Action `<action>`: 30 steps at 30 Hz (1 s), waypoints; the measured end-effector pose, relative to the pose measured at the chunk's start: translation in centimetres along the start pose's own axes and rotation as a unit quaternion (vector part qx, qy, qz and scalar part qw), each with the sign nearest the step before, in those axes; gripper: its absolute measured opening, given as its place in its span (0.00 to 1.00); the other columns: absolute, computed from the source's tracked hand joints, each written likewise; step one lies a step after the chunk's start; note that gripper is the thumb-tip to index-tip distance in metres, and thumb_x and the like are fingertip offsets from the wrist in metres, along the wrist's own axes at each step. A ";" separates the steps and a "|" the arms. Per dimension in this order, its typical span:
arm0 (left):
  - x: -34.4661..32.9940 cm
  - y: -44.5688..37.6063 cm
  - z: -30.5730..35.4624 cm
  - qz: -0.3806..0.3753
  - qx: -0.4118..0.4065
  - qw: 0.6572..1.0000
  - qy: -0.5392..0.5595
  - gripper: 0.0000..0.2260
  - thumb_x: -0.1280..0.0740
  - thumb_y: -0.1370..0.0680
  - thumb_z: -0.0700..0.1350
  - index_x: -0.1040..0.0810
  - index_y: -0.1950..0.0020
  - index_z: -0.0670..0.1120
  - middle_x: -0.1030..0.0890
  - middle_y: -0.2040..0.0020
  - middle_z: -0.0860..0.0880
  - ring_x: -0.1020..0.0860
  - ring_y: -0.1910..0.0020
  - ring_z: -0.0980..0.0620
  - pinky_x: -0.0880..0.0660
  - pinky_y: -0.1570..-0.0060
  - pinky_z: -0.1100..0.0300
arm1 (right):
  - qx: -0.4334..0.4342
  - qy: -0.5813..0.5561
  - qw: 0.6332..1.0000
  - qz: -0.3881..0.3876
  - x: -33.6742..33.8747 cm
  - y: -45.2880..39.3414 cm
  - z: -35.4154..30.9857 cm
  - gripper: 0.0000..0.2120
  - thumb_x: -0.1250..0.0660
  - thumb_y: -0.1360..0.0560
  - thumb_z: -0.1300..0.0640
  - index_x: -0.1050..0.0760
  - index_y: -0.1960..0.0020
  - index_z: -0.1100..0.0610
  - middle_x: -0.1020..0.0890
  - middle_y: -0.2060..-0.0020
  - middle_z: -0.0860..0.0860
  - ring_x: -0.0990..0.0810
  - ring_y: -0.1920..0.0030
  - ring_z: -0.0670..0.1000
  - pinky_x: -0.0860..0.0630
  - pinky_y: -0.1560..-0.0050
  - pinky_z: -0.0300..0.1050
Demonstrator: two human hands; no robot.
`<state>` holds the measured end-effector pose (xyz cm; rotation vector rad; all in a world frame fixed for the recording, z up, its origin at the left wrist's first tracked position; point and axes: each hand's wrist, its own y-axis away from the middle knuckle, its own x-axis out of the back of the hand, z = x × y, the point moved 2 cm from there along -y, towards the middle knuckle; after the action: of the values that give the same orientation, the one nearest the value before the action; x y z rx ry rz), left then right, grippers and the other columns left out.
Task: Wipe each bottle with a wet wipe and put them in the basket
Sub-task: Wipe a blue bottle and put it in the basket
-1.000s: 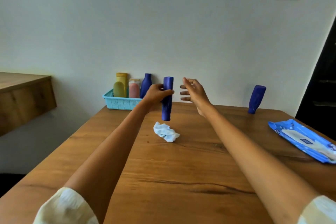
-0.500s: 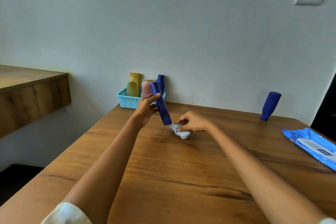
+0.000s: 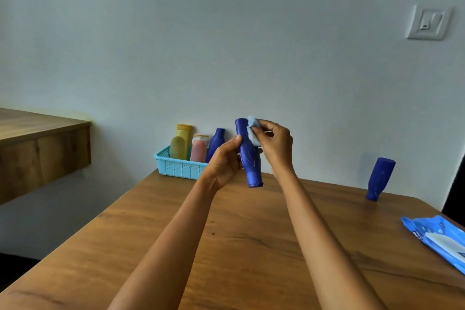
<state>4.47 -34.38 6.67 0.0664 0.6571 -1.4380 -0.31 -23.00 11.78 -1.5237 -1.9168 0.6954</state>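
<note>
My left hand (image 3: 224,161) grips a dark blue bottle (image 3: 248,158) around its middle, holding it cap-down above the table. My right hand (image 3: 275,145) pinches a crumpled white wet wipe (image 3: 253,131) and presses it against the bottle's upper part. Behind my hands, a turquoise basket (image 3: 177,165) stands against the wall with a yellow bottle (image 3: 184,132), an olive one (image 3: 178,148), a pink one (image 3: 199,150) and a blue one (image 3: 216,142) inside. Another dark blue bottle (image 3: 380,178) stands cap-down at the table's far right.
A blue pack of wet wipes (image 3: 439,239) lies at the right edge of the wooden table (image 3: 226,246). A wooden shelf (image 3: 42,143) juts from the wall on the left. A wall switch (image 3: 427,23) sits at the upper right.
My right hand picked the wipe up off the table and brought it to the top of the bottle. My left hand raised the bottle more upright.
</note>
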 end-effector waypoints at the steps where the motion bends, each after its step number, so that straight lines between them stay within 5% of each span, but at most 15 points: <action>1: 0.1 -0.3 -0.1 0.010 -0.009 1.000 0.001 0.12 0.31 0.27 0.51 0.18 0.48 0.45 0.17 0.53 0.45 0.20 0.52 0.46 0.29 0.42 0.49 | 0.017 0.022 1.000 -0.010 0.0 0.0 0.0 0.09 0.30 0.27 0.55 0.19 0.47 0.54 0.16 0.54 0.50 0.18 0.54 0.48 0.21 0.59 0.43; 5: 1.1 -1.3 -0.4 0.039 -0.033 0.997 0.050 0.15 0.32 0.28 0.51 0.20 0.46 0.43 0.17 0.55 0.43 0.20 0.56 0.46 0.23 0.51 0.52 | -0.013 0.067 0.989 -0.131 0.8 -0.6 0.3 0.01 0.28 0.31 0.51 0.18 0.61 0.47 0.17 0.64 0.40 0.19 0.60 0.39 0.25 0.62 0.30; 7: 1.4 -1.2 -0.6 0.030 -0.022 0.998 0.051 0.17 0.31 0.28 0.51 0.21 0.44 0.42 0.17 0.54 0.43 0.18 0.57 0.46 0.21 0.55 0.53 | -0.034 0.124 0.980 -0.150 1.5 -0.8 1.0 0.07 0.28 0.32 0.48 0.20 0.67 0.47 0.18 0.70 0.40 0.21 0.65 0.38 0.27 0.65 0.32; 12: 0.7 -1.3 0.0 -0.041 -0.011 0.999 0.008 0.30 0.22 0.37 0.53 0.24 0.40 0.43 0.18 0.51 0.42 0.18 0.54 0.45 0.21 0.55 0.53 | -0.005 0.093 0.995 -0.019 2.0 -0.7 1.7 0.02 0.30 0.28 0.54 0.21 0.55 0.51 0.18 0.66 0.45 0.20 0.64 0.44 0.28 0.66 0.31; 15: 0.3 -1.5 -0.3 -0.061 -0.019 0.997 -0.044 0.22 0.30 0.27 0.51 0.27 0.36 0.46 0.19 0.46 0.43 0.19 0.48 0.42 0.22 0.51 0.49 | 0.044 0.057 0.996 0.046 1.4 -0.7 1.0 0.05 0.31 0.27 0.57 0.18 0.53 0.55 0.17 0.61 0.47 0.20 0.62 0.43 0.28 0.65 0.26; 18: 0.6 -1.8 -0.3 -0.036 -0.032 0.997 -0.056 0.19 0.34 0.24 0.49 0.28 0.33 0.48 0.19 0.46 0.44 0.19 0.50 0.45 0.24 0.49 0.50 | 0.070 0.072 0.995 -0.003 0.9 -0.5 0.5 0.07 0.30 0.27 0.57 0.18 0.50 0.55 0.17 0.58 0.48 0.19 0.59 0.44 0.26 0.65 0.27; 22: 1.1 -1.8 -0.3 -0.011 -0.034 0.994 -0.099 0.19 0.36 0.23 0.40 0.30 0.31 0.47 0.18 0.49 0.45 0.18 0.54 0.50 0.21 0.55 0.57 | 0.037 0.132 0.986 -0.092 1.1 -0.7 0.8 0.01 0.29 0.30 0.54 0.20 0.59 0.51 0.18 0.64 0.45 0.19 0.61 0.44 0.22 0.61 0.39; 27: 0.0 -1.7 -0.6 -0.050 -0.012 0.988 -0.145 0.23 0.31 0.27 0.49 0.30 0.32 0.51 0.18 0.44 0.44 0.19 0.46 0.43 0.22 0.45 0.49 | 0.072 0.113 0.990 0.040 2.0 -0.6 0.9 0.06 0.31 0.27 0.57 0.19 0.50 0.53 0.18 0.58 0.48 0.20 0.57 0.46 0.26 0.62 0.32; 30: 0.1 -2.1 -0.7 -0.043 -0.018 0.988 -0.146 0.26 0.30 0.27 0.49 0.31 0.30 0.49 0.19 0.44 0.43 0.20 0.45 0.42 0.24 0.42 0.47 | 0.128 0.120 0.984 0.024 1.8 -0.5 0.3 0.10 0.32 0.27 0.61 0.19 0.48 0.52 0.19 0.55 0.50 0.21 0.55 0.48 0.23 0.57 0.39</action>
<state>2.30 -34.47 6.77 -0.2002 0.4497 -1.4824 -1.13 -21.34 12.14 -1.4242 -1.5527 0.7126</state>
